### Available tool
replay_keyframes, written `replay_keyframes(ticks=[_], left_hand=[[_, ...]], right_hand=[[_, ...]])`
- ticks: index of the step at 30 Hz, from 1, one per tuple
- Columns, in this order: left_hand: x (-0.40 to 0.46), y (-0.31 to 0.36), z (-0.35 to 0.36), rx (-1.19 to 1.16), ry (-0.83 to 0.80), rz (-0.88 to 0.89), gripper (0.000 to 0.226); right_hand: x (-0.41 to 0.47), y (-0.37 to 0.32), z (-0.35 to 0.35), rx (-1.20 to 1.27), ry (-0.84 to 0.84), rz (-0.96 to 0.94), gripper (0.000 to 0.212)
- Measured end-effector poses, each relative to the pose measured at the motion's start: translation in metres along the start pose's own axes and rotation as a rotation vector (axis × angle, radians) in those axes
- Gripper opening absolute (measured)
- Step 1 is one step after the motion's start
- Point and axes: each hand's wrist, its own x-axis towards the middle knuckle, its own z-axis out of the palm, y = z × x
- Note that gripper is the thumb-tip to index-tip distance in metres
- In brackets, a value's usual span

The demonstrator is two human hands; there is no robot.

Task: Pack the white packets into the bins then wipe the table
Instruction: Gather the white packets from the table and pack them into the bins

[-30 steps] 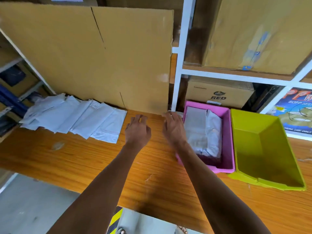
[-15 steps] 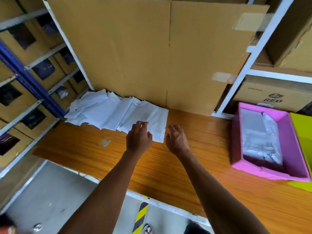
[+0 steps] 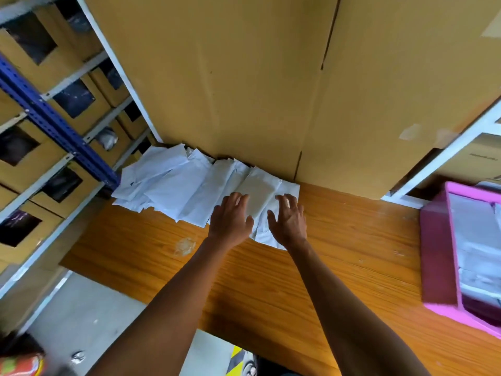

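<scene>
Two bare hands over a fanned row of white packets point(image 3: 189, 191) on the wooden table point(image 3: 339, 267); the overlap prevents an exact packet count. Left hand point(image 3: 230, 221), fingers straight, and right hand point(image 3: 288, 222), fingers spread and slightly bent, both rest on the rightmost packet point(image 3: 260, 188), gripping nothing. One pink bin point(image 3: 439, 256) at the right edge, well apart, already holds white packets; its load cannot be counted. One large cardboard sheet point(image 3: 244, 77) stands behind the row

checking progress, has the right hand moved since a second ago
Yes. The right hand has gone left, away from the pink bin, and now reaches over the nearest of the white packets.
</scene>
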Motion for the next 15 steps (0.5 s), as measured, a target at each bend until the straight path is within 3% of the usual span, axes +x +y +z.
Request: replay_keyframes(ticks=[7,15], left_hand=[[0.053,-0.014,0.016,0.056,-0.108,0.049,0.078],[0.087,-0.024,0.030,0.127,-0.115,0.166,0.085]], right_hand=[[0.037,-0.005,0.028,-0.041,-0.147,0.157,0.086],[0.045,-0.002,0.042,-0.102,-0.205,0.207,0.078]])
